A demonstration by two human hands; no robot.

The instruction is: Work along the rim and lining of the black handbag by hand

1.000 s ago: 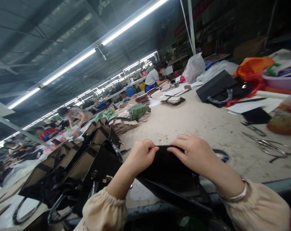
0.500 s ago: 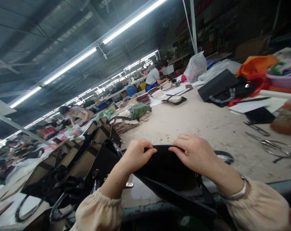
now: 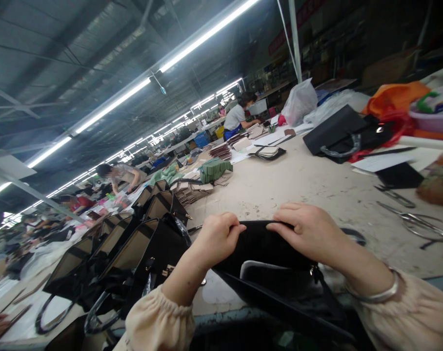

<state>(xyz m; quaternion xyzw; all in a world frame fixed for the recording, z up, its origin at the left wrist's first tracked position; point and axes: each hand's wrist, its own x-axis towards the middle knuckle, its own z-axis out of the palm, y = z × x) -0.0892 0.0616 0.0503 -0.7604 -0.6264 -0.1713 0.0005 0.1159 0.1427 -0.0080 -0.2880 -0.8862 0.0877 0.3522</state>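
Observation:
A black handbag lies at the near edge of the table, its mouth facing me. My left hand pinches the far rim of the bag between thumb and fingers. A short way to the right, my right hand grips the same rim, thumb inside and fingers over the outside. Inside the bag, a pale-edged pocket or panel shows. A small metal zip pull hangs below my right hand. Part of the handle sticks out beyond my right wrist.
Several black bags with tan insides stand at left. Scissors, a black bag and papers lie to the right on the table. A green bundle and stacked brown pieces lie farther back. Co-workers bend over tables beyond.
Both hands have shifted slightly right in view, still on the rim. The bag's mouth gapes wider, and the pale-edged part inside now shows.

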